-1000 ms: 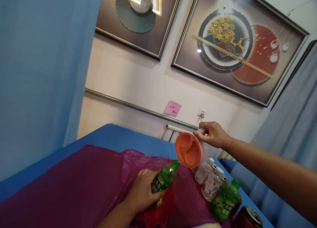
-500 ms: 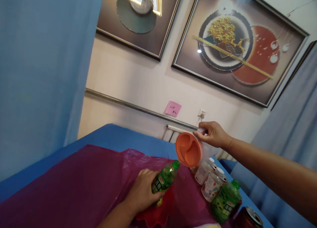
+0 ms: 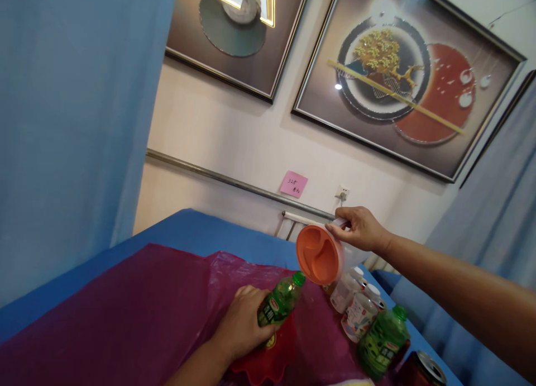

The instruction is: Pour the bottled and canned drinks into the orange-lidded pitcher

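My left hand [image 3: 242,325] is wrapped round a green plastic bottle [image 3: 280,302], which leans to the right with its green cap on. Below that bottle lies a red wavy-edged dish [image 3: 268,363], partly hidden by the hand. My right hand [image 3: 360,228] grips the pale handle of a pitcher [image 3: 320,255] with an orange lid. The pitcher is tipped on its side, lid towards the left and just above the bottle's cap. Its translucent body is partly hidden by the lid and my hand.
On the right stand white-capped bottles [image 3: 359,318], another green bottle [image 3: 383,341] and an open-topped dark red can [image 3: 422,369]. A purple plastic sheet [image 3: 125,308] covers much of the blue table [image 3: 201,227]. Blue curtains [image 3: 75,123] hang at the sides, and a metal rail [image 3: 234,182] crosses the wall.
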A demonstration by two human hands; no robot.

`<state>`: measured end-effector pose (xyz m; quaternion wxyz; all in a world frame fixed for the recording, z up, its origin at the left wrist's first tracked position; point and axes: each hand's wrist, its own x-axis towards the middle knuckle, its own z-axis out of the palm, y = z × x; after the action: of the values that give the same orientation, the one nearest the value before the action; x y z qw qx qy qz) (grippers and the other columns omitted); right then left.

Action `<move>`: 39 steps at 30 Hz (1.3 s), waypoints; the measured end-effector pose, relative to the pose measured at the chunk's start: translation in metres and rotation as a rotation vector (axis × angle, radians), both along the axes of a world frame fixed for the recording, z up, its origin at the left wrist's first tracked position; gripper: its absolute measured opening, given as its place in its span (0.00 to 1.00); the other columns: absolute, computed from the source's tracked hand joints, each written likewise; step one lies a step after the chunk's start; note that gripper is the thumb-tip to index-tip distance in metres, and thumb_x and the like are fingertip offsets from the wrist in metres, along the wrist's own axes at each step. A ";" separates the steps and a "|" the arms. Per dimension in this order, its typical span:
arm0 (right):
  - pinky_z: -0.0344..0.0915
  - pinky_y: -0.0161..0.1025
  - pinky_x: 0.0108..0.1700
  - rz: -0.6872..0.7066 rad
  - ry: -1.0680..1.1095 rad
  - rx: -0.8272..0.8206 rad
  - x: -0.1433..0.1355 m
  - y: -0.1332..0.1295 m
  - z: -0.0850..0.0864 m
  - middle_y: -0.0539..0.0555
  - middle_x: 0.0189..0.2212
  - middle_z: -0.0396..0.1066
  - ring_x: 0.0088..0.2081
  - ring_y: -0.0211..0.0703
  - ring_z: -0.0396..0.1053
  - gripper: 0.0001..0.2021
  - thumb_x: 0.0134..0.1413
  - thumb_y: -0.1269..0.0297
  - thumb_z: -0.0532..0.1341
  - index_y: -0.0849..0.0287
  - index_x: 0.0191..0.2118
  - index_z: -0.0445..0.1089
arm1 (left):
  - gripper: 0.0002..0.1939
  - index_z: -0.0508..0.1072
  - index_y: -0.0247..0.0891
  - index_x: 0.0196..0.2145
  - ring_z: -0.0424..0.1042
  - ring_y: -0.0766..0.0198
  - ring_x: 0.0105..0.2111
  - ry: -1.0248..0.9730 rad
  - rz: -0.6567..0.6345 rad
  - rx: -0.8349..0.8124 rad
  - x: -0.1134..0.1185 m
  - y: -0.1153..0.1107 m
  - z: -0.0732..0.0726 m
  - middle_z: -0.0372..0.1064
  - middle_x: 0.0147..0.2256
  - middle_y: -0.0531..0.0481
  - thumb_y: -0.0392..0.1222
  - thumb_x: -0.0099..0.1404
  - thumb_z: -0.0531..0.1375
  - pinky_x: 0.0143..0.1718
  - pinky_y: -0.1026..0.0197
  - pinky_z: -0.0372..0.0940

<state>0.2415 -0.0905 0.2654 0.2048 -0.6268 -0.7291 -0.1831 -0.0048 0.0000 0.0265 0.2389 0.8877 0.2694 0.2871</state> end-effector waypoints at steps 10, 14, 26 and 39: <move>0.51 0.35 0.26 0.008 -0.043 0.011 -0.004 -0.001 0.002 0.46 0.16 0.57 0.21 0.35 0.55 0.20 0.53 0.49 0.60 0.54 0.20 0.52 | 0.16 0.76 0.42 0.41 0.70 0.52 0.42 -0.012 0.002 -0.008 0.000 0.000 0.000 0.74 0.38 0.49 0.46 0.53 0.68 0.46 0.54 0.57; 0.51 0.35 0.26 0.010 -0.056 0.014 -0.006 -0.002 0.003 0.45 0.17 0.56 0.21 0.35 0.54 0.20 0.52 0.49 0.60 0.53 0.21 0.51 | 0.18 0.76 0.42 0.43 0.70 0.52 0.43 -0.016 0.011 -0.010 0.000 0.000 -0.001 0.74 0.39 0.48 0.46 0.53 0.68 0.47 0.53 0.57; 0.52 0.35 0.27 0.017 -0.102 0.055 -0.009 -0.004 0.001 0.47 0.17 0.59 0.21 0.36 0.56 0.19 0.54 0.49 0.58 0.54 0.21 0.54 | 0.21 0.77 0.42 0.45 0.70 0.51 0.43 -0.008 0.023 -0.026 0.000 0.001 0.000 0.74 0.40 0.48 0.47 0.53 0.68 0.48 0.53 0.58; 0.52 0.35 0.29 0.046 -0.208 0.082 -0.014 -0.006 -0.002 0.48 0.19 0.59 0.23 0.37 0.56 0.19 0.55 0.49 0.58 0.54 0.22 0.55 | 0.20 0.77 0.43 0.45 0.70 0.51 0.43 -0.007 0.035 -0.036 0.000 0.000 0.000 0.74 0.40 0.47 0.48 0.53 0.67 0.48 0.53 0.59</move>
<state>0.2280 -0.0961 0.2633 0.1578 -0.5788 -0.7524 -0.2721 -0.0050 -0.0004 0.0270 0.2506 0.8773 0.2893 0.2897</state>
